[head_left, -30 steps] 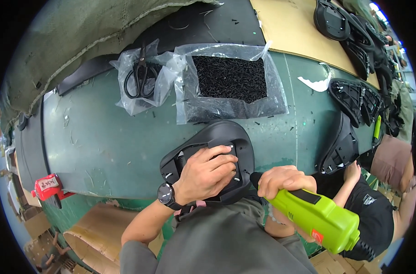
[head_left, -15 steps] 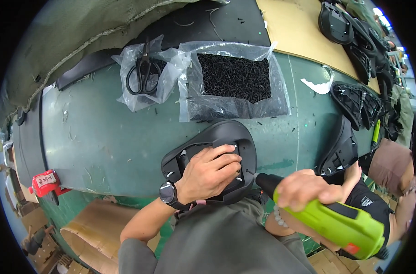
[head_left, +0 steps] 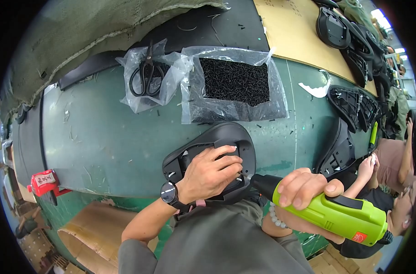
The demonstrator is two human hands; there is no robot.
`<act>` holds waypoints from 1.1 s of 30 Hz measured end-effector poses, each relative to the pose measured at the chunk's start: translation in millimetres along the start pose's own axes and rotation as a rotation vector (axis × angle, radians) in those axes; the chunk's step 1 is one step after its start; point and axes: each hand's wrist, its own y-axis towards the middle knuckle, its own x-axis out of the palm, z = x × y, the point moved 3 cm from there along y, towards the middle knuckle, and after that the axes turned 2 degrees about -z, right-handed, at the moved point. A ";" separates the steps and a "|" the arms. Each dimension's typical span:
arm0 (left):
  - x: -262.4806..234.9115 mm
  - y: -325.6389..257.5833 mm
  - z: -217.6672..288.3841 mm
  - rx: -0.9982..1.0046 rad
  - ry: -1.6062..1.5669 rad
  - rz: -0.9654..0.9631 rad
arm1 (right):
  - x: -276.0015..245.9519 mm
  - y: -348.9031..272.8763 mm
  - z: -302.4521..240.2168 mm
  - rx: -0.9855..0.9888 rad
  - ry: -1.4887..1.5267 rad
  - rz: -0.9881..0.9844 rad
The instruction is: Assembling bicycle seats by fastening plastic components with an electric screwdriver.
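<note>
A black moulded plastic shell [head_left: 216,132], rounded at its far end, lies at the near edge of the green table. My left hand [head_left: 210,171] rests over its hollow with the fingers bent onto it, holding it down; the fingers hide part of the inside. In my right hand [head_left: 304,192] is a lime-green electric screwdriver [head_left: 349,219] with a black nose, held almost level. Its tip meets the shell's right side, close to my left fingertips. Whether a screw sits under the tip, I cannot make out.
Beyond the shell lies a clear plastic bag of black screws [head_left: 235,82], with black scissors [head_left: 146,80] on plastic beside it. More black shells [head_left: 338,150] lie at the right, near a co-worker's hands [head_left: 368,166]. A red tape dispenser [head_left: 45,181] stands at the left edge.
The screwdriver has moved slightly left, bringing its tip onto the shell's right side. My left hand stays on the shell. At the right, a co-worker's hands have come together.
</note>
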 end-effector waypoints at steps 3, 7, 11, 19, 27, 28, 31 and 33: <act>1.6 0.3 -1.2 0.004 0.011 -0.015 | -3.7 -0.8 0.8 -0.029 -0.002 -0.050; -7.3 8.0 10.5 -0.061 -0.015 0.010 | -5.6 1.5 -6.8 -0.011 0.026 -0.026; -29.2 33.9 3.8 -0.019 0.029 0.012 | -24.9 2.4 -25.4 -0.046 -0.041 0.071; 85.7 153.1 -23.5 0.342 0.583 -0.716 | -38.6 -8.1 -65.1 -0.108 -0.055 0.119; 88.1 156.5 -31.9 0.305 0.632 -0.896 | -44.6 -10.9 -75.3 -0.049 -0.044 -0.074; 73.4 156.2 -39.9 0.259 0.490 -0.699 | -41.5 -12.8 -66.6 -0.078 0.013 -0.069; -10.7 147.8 -21.8 -0.061 -0.039 -0.164 | -27.2 -3.3 -62.1 -0.063 0.009 -0.090; -49.9 106.5 -27.1 -0.150 -0.183 0.004 | -18.8 1.6 -52.1 -0.079 0.009 -0.196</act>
